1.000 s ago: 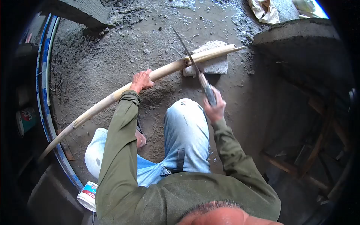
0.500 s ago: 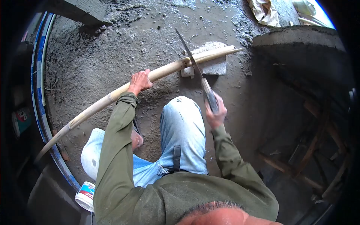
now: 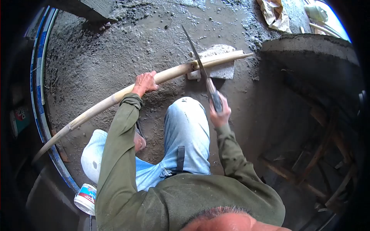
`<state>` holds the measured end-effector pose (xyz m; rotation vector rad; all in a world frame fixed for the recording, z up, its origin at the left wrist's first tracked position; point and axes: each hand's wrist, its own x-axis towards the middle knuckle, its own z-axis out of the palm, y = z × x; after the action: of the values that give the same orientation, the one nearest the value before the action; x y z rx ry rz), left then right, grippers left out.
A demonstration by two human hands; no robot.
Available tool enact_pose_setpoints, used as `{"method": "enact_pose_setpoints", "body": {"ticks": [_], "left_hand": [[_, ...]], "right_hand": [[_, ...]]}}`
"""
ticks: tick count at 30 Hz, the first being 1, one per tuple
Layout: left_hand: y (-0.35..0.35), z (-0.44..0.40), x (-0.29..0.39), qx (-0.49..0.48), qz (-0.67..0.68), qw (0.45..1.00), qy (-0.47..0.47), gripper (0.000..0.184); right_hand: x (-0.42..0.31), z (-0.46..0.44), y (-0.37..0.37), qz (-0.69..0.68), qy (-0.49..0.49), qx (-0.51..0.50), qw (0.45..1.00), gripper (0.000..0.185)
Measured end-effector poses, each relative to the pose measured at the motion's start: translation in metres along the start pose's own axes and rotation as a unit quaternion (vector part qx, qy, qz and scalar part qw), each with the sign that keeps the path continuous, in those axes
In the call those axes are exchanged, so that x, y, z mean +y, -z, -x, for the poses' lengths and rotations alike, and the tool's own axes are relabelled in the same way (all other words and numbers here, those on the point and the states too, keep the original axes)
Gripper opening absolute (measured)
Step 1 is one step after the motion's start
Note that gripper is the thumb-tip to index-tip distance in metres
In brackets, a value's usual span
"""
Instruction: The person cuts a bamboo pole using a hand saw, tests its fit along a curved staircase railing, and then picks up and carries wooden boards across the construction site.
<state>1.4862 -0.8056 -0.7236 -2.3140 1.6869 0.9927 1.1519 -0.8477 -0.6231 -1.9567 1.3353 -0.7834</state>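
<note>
A long bamboo pole (image 3: pixel 96 107) slants across the floor from lower left to upper right. Its far end lies over a pale, rough block (image 3: pixel 223 71). My left hand (image 3: pixel 145 83) is closed around the pole near its middle, short of the block. In my right hand (image 3: pixel 220 111) is the grey handle of a handsaw (image 3: pixel 196 56). The saw's blade crosses the bamboo just beside a dark node, over the block's left part. How deep the blade sits in the bamboo I cannot tell.
Wet, rough concrete (image 3: pixel 88 65) surrounds me. A paint bucket (image 3: pixel 85 199) stands at lower left, near blue-and-white strips (image 3: pixel 38 88). To the right are a curved concrete rim (image 3: pixel 308 43) and timber pieces (image 3: pixel 320 154) in shadow. A crumpled paper sack (image 3: pixel 274 15) lies at top right.
My right hand has shifted slightly up and left with the handsaw, whose blade still crosses the bamboo at the same place. My left hand keeps its hold on the pole.
</note>
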Motion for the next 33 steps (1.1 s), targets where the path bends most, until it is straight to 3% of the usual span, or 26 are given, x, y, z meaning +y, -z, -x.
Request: {"method": "enact_pose_setpoints", "body": {"ticks": [2,5,6,7,13,15,17,20,25,27,33], "left_hand": [[-0.003,-0.001,-0.001,-0.002,0.001,1.0,0.004,0.049],[-0.009,-0.001,-0.003,0.011,-0.005,1.0,-0.007,0.051],[-0.002,-0.003,-0.002,0.016,0.003,1.0,-0.007,0.051],[-0.002,-0.001,-0.002,0.015,0.011,1.0,-0.007,0.05],[0.001,-0.002,-0.002,0.006,0.014,1.0,-0.001,0.051],[0.0,0.0,-0.002,0.004,0.011,1.0,-0.005,0.052],[0.003,-0.003,-0.003,0.023,0.022,0.999,-0.029,0.049],[-0.003,-0.002,-0.001,0.003,-0.009,1.0,-0.02,0.055],[-0.003,-0.003,0.001,0.009,-0.013,1.0,-0.001,0.053],[-0.007,-0.004,0.002,0.017,-0.011,1.0,0.007,0.051],[-0.006,0.001,0.006,0.019,-0.001,0.999,0.046,0.05]], "right_hand": [[0.008,0.042,0.021,0.008,-0.006,0.01,1.0,0.035],[-0.008,0.01,0.014,0.004,-0.054,0.013,0.998,0.034],[-0.003,-0.014,-0.003,0.023,0.004,0.02,1.0,0.044],[0.0,-0.028,-0.017,-0.014,-0.044,-0.005,0.999,0.043],[-0.005,0.037,0.039,0.023,-0.014,-0.002,1.0,0.039],[-0.012,0.038,0.046,0.006,-0.103,0.013,0.995,0.038],[0.005,0.039,0.048,0.011,-0.102,0.042,0.994,0.038],[0.002,0.051,0.059,-0.064,-0.189,0.013,0.98,0.036],[-0.001,0.038,0.042,-0.11,-0.165,0.064,0.978,0.036],[-0.006,0.006,0.024,-0.049,-0.089,0.063,0.993,0.037],[0.011,-0.02,-0.011,-0.09,-0.08,0.062,0.991,0.036]]}}
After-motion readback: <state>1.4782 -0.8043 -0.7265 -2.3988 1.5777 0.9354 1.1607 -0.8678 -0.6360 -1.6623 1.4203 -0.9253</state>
